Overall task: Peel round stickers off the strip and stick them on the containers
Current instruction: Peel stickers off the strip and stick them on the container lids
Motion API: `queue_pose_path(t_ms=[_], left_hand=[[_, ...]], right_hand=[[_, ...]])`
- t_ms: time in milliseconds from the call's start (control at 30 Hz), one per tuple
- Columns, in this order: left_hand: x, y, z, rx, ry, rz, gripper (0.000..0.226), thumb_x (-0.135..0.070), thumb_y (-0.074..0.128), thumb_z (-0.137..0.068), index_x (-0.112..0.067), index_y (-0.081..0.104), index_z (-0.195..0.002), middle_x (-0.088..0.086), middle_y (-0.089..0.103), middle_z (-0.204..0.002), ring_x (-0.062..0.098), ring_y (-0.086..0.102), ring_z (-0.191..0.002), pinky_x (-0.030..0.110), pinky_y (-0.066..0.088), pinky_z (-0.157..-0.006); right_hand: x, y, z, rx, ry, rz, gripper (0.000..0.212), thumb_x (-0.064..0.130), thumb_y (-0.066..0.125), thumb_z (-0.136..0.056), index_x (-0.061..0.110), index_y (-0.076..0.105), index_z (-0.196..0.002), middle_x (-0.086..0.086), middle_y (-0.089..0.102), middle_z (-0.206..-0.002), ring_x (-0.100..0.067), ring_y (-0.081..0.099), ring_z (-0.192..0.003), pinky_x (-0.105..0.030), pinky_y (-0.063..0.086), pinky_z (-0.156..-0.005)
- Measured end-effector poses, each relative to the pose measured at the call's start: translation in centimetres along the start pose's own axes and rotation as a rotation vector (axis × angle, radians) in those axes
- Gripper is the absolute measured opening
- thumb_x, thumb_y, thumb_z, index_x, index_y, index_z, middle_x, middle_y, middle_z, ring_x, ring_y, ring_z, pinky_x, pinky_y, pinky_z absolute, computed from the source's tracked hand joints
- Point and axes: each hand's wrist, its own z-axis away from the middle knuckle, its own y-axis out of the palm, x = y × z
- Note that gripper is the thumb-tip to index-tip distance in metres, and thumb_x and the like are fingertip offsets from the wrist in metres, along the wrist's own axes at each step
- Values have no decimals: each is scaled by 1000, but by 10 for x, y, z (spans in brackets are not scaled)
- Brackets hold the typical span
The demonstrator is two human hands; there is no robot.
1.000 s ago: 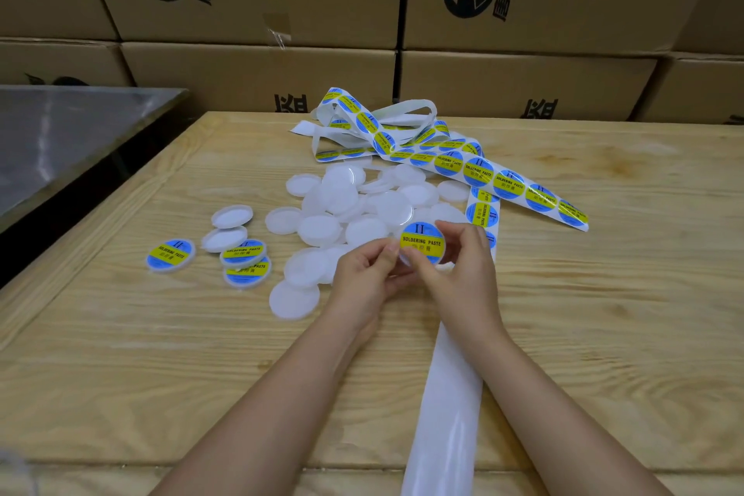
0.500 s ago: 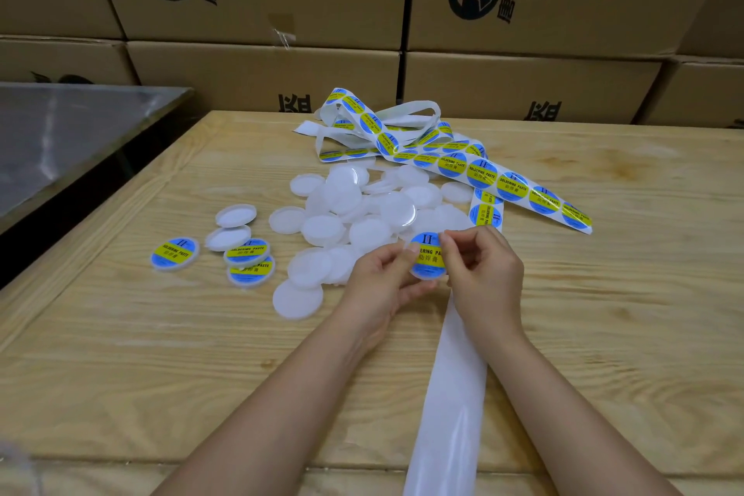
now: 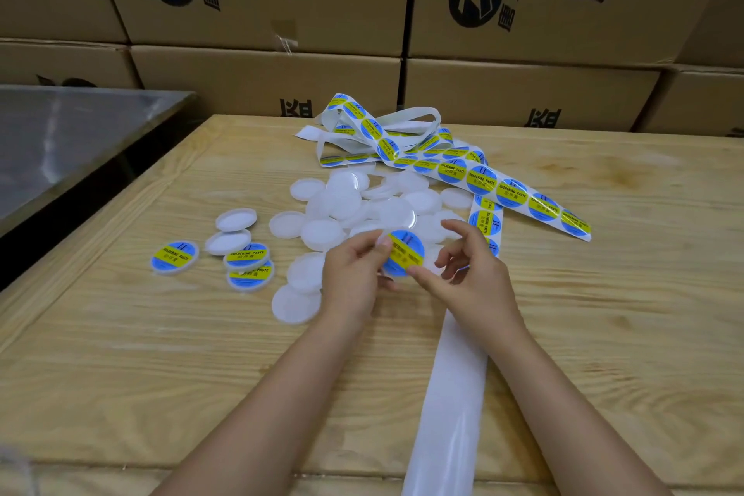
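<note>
A round white container lid (image 3: 404, 254) with a blue and yellow sticker on it is tilted above the table, and my left hand (image 3: 354, 274) grips its left edge. My right hand (image 3: 469, 274) touches the lid's lower right edge with its thumb while its fingers hang loosely curled beside it. The sticker strip (image 3: 503, 189) runs from a tangled heap at the back down under my right hand. Its bare white backing (image 3: 451, 407) reaches the front edge. A pile of plain white lids (image 3: 346, 201) lies behind my hands.
Three stickered lids (image 3: 249, 260) and two plain ones (image 3: 235, 219) lie to the left on the wooden table (image 3: 141, 354). Cardboard boxes (image 3: 523, 93) are stacked along the back. A steel surface (image 3: 60, 133) stands at the far left.
The stickered lid has been turned round between my hands. My right hand's fingers have lifted off its face, and only the thumb still touches it.
</note>
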Motion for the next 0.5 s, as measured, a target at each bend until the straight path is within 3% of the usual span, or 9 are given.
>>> queue_pose_path(t_ms=[100,167,233,333,500], left_hand=[[-10,-20,-13,-273,354,-273,19,-8,49,-94,-19,64,-100,1,62,-88,9,52,-74,22,42,-65],[-18,-47,-26,-472,475,-464,25,-6,42,-94,-12,60,-111,6,60,-104,14,51,-90,23,37,-79],[-22,-81,-40,-653,409,-606,31,-5,37,-93,-10,56,-118,12,54,-117,23,48,-104,24,31,-88],[-21,-121,-52,-833,146,-703,35,-8,35,-92,-14,51,-123,11,52,-127,29,46,-117,36,25,-100],[-13,-136,-55,-838,-48,-1007,35,-10,43,-87,-19,57,-118,16,50,-126,34,39,-120,42,23,-99]], right_hand=[[-8,-13,-8,-67,13,70,38,35,72,-77,22,61,-111,4,62,-83,-11,56,-75,-12,41,-66],[-17,-24,-15,-121,35,239,32,29,63,-87,13,62,-115,-2,66,-98,-17,58,-88,-22,42,-75],[-27,-31,-19,-97,57,427,31,18,55,-92,7,59,-120,-9,63,-114,-27,55,-105,-30,39,-83],[-38,-33,-18,2,103,548,36,7,47,-91,7,57,-126,-12,60,-124,-31,52,-115,-32,39,-90],[-37,-31,-17,35,150,605,44,-1,49,-81,10,61,-122,-11,60,-124,-32,52,-115,-35,42,-94]])
